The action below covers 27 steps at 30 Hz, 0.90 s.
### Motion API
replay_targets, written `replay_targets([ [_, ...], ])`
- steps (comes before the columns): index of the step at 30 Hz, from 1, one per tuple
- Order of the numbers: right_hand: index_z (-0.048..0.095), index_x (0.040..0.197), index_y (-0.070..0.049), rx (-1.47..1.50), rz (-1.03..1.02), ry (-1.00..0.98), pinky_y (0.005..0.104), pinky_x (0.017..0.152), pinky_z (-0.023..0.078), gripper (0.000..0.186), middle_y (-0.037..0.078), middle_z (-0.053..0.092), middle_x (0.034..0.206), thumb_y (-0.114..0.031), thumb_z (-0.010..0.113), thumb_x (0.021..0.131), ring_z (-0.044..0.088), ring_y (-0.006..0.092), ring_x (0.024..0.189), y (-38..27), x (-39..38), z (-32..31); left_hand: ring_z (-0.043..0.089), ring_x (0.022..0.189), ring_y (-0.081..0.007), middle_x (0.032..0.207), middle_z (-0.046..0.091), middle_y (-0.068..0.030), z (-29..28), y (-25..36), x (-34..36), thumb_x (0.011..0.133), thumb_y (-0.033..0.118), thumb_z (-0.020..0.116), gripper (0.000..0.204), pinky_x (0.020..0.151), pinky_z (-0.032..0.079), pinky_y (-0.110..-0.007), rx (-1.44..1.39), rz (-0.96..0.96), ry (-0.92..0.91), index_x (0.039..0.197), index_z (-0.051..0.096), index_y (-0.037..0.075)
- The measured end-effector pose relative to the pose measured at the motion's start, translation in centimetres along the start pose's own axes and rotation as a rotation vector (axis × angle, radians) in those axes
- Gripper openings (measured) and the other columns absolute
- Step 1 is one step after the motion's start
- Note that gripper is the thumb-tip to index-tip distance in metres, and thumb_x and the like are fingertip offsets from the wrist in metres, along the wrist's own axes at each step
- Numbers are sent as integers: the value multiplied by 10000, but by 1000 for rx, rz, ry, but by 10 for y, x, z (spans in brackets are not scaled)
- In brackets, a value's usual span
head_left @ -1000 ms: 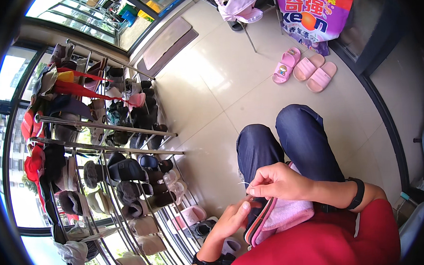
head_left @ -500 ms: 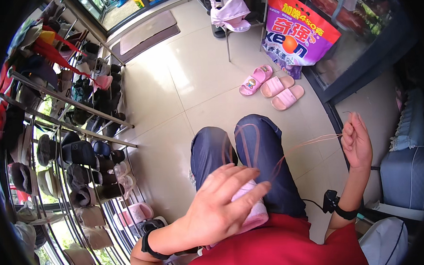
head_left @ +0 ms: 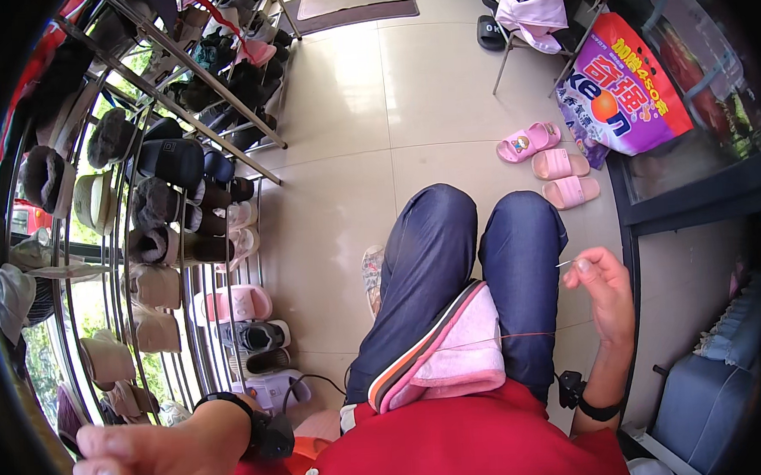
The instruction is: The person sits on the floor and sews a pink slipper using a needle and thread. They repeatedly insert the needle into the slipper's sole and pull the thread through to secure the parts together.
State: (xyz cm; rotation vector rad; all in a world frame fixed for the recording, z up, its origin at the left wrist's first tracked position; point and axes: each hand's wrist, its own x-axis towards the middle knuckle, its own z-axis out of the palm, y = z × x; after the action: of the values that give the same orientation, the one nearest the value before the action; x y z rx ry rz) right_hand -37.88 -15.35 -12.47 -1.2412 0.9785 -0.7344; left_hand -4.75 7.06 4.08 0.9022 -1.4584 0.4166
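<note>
A pink plush slipper (head_left: 462, 354) lies tilted across my lap, its layered sole edge of pink, black, white and orange facing left. A thin reddish-brown thread (head_left: 528, 334) crosses its upper and runs right over my thigh. My right hand (head_left: 605, 293) is raised beside my right knee, thumb and forefinger pinching a needle (head_left: 565, 264) that points left. Low at the far left, close to the camera, is my left hand (head_left: 147, 456) with its fingers curled in. Whatever it may hold is hidden. Neither hand touches the slipper.
A metal shoe rack (head_left: 209, 83) full of shoes runs along the left. Pink slippers (head_left: 563, 164) rest on the tiled floor beyond my right knee, near a purple-and-red detergent bag (head_left: 622, 87). A blue-grey padded item (head_left: 707, 401) stands at right. A cable (head_left: 319, 377) loops by my left wrist.
My left hand has swung from above the slipper out to the lower left, uncovering it. My right hand has come lower and slightly inward. The loose thread loops have gone; the view has shifted.
</note>
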Motion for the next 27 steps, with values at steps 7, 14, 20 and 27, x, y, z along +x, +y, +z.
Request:
replay_targets([
  [7, 611, 1108, -8, -371, -216, -546, 305, 695, 503, 232, 118, 643, 853, -63, 562, 889, 638, 218, 741, 15, -4, 95, 580, 1075, -380, 1176, 578, -218, 54, -13, -116, 779, 418, 733, 740, 914, 465, -395, -203, -1273, -1267, 1341, 449, 28],
  [14, 652, 993, -9, -444, -347, -765, 307, 678, 494, 184, 95, 596, 817, -111, 664, 840, 623, 230, 754, 29, -5, 130, 595, 859, -126, 976, 645, -60, 42, 4, -175, 731, 54, 613, 423, 764, 475, -260, -275, -1621, -614, 1152, 581, 24],
  [20, 626, 836, -23, -434, -280, -691, 313, 579, 478, 87, 81, 588, 776, -97, 671, 825, 607, 202, 652, 10, -5, 146, 551, 881, -93, 973, 631, -10, 30, -59, -180, 624, -16, 460, 484, 761, 439, -231, -714, -1812, -511, 1079, 625, 8],
  [27, 643, 835, -16, -357, -176, -489, 276, 541, 451, 49, 76, 581, 752, -52, 670, 818, 581, 159, 617, 23, -18, 133, 481, 1068, -308, 1117, 503, -137, 66, -38, -173, 756, 382, 747, 517, 938, 384, -384, 230, -875, -821, 1111, 579, 45],
])
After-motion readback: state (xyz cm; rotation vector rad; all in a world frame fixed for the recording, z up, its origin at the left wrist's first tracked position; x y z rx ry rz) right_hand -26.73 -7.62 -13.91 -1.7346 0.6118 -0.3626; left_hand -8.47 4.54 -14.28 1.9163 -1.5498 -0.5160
